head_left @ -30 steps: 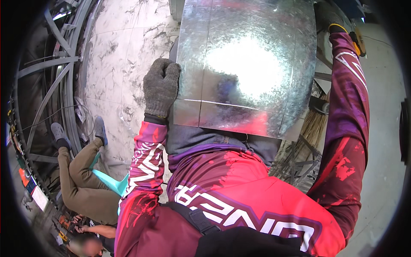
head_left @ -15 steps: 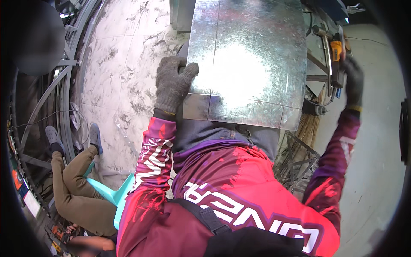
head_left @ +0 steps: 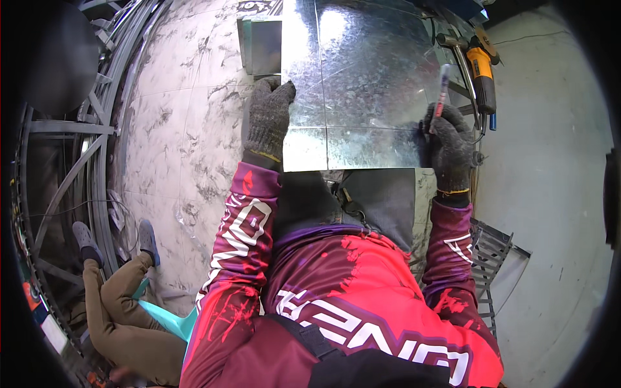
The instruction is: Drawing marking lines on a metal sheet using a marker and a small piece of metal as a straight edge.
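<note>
Metal sheet point(head_left: 375, 71) lies before the wearer's lap point(head_left: 391, 197). Gloved left hand point(head_left: 268, 116): partly curled, gripping the sheet's left edge. Gloved right hand point(head_left: 452, 149), by the right edge: fingers closed round a slim marker point(head_left: 441, 97). Farther right, hammer point(head_left: 450, 41) beside yellow-and-black angle grinder point(head_left: 482, 71). Lower left, a co-worker's legs point(head_left: 123, 294).

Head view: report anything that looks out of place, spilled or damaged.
The pale floor left of the sheet is smudged dark in many places, as if dirtied; by what doesn't show. The sheet shows no clear damage.
</note>
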Action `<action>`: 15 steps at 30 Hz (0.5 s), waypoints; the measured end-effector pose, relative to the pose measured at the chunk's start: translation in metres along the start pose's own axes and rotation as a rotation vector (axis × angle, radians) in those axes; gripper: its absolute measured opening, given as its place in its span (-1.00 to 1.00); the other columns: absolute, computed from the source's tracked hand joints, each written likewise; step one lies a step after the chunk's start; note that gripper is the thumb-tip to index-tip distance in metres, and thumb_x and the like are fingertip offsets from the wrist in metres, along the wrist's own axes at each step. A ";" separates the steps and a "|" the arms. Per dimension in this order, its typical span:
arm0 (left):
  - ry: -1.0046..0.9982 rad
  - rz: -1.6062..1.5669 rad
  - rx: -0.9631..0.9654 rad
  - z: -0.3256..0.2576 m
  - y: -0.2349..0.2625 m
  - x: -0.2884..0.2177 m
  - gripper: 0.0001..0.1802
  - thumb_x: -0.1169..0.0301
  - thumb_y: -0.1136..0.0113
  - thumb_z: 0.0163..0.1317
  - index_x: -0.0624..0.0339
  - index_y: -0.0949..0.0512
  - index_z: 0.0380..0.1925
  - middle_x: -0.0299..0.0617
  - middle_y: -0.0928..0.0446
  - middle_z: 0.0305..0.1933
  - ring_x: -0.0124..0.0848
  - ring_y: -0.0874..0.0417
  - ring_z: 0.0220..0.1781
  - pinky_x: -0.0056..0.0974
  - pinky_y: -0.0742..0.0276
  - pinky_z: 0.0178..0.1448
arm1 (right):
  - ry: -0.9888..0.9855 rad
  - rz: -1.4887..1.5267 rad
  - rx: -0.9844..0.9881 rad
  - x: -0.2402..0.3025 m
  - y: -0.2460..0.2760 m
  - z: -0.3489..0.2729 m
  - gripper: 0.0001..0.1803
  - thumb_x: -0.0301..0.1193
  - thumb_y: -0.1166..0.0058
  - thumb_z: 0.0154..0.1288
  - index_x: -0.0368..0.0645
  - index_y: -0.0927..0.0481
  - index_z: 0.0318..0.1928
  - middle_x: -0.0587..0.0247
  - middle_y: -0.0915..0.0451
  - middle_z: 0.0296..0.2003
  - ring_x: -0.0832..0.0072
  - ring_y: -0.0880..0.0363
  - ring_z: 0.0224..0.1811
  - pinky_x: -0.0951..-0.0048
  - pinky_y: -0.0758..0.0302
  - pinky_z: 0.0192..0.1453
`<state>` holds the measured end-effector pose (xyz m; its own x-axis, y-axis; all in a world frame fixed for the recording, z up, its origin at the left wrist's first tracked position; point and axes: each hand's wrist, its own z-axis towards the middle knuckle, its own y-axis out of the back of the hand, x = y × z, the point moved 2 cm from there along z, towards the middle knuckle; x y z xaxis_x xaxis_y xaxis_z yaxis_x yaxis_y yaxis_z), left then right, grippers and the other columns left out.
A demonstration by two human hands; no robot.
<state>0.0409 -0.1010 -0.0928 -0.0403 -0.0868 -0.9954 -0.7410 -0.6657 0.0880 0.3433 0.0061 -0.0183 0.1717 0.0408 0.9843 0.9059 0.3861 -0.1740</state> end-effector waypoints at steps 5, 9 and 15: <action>0.017 -0.181 0.036 -0.019 -0.005 -0.033 -0.71 0.32 -0.14 0.30 0.38 -0.63 -0.20 -0.33 -0.56 -0.39 -0.56 -0.47 -0.34 -0.36 -0.39 -0.19 | -0.077 0.011 -0.116 -0.003 0.003 -0.007 -0.78 -0.51 -0.12 0.25 -0.28 -0.62 -0.10 0.32 -0.59 -0.34 0.59 -0.52 -0.37 0.53 -0.50 -0.23; 0.231 -0.113 0.012 -0.024 -0.006 -0.039 -0.63 0.25 -0.14 0.36 0.40 -0.63 -0.12 -0.25 -0.61 -0.25 -0.48 -0.55 -0.21 -0.34 -0.44 -0.06 | -0.102 -0.012 -0.130 0.005 -0.004 -0.010 -0.68 -0.53 -0.12 0.23 -0.32 -0.58 0.01 0.30 -0.58 -0.35 0.59 -0.52 -0.36 0.53 -0.51 -0.23; -0.137 0.056 0.071 -0.005 -0.002 0.015 -0.63 0.24 -0.04 0.44 0.33 -0.60 -0.01 0.04 -0.57 -0.05 -0.14 -0.57 0.01 -0.16 -0.47 0.11 | 0.044 -0.020 -0.032 0.004 -0.003 -0.003 -0.49 -0.56 -0.09 0.22 -0.32 -0.46 0.22 0.30 -0.54 -0.40 0.61 -0.49 -0.34 0.55 -0.50 -0.23</action>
<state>0.0449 -0.1052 -0.1082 -0.1702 -0.0171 -0.9853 -0.7804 -0.6082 0.1454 0.3422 0.0028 -0.0137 0.1698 -0.0076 0.9855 0.9210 0.3569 -0.1559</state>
